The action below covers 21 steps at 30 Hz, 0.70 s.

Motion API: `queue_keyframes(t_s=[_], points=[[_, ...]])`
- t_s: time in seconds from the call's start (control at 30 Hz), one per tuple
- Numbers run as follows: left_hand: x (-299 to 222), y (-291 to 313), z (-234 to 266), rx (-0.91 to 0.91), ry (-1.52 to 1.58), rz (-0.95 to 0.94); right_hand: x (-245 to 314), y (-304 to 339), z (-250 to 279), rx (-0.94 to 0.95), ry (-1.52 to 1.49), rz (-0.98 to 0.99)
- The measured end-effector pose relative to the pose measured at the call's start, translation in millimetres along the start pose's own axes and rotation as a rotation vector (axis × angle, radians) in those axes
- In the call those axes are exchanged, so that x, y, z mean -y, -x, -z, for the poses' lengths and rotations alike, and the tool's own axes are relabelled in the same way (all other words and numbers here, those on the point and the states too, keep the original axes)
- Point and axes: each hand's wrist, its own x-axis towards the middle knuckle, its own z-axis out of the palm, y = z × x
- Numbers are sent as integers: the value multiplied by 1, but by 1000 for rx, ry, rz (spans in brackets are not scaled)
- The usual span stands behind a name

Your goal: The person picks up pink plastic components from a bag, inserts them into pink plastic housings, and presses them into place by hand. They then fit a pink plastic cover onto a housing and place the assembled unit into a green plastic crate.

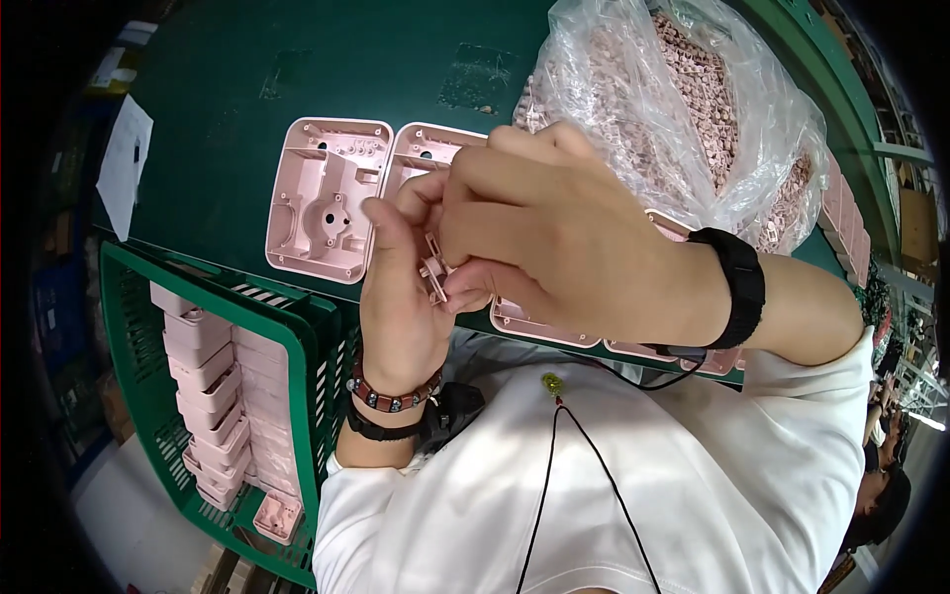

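Dark green worktable (396, 59), green plastic crate (297, 342) beside it, pale floor (129, 515)

A crinkled clear plastic bag (693, 109), full of small pink parts, is sitting open at the tabletop's (228, 119) far right. A white paper sheet (124, 163) is hanging off its left edge.

Factory assembly bench

A production line is suggested by a green worktable (297, 79), identical pink plastic housings (327, 198) laid out in a row, a clear bag of small pink parts (693, 109), and a green crate (307, 337) stacked with housings.
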Motion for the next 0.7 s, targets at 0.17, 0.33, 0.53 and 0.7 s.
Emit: queue_keyframes(t_s=[0.17, 0.33, 0.53, 0.7], points=[[-2, -1, 2, 74, -367, -32, -12, -3, 7, -29, -293, -136], [0, 8, 7, 169, -405, -97, -8, -4, 11, 48, -262, -237], [-10, 11, 21, 231, -283, 39, -15, -8, 4, 72, -325, 74], [-11, 6, 25, -35, -841, -316, -31, -37, 18, 116, 42, 241]])
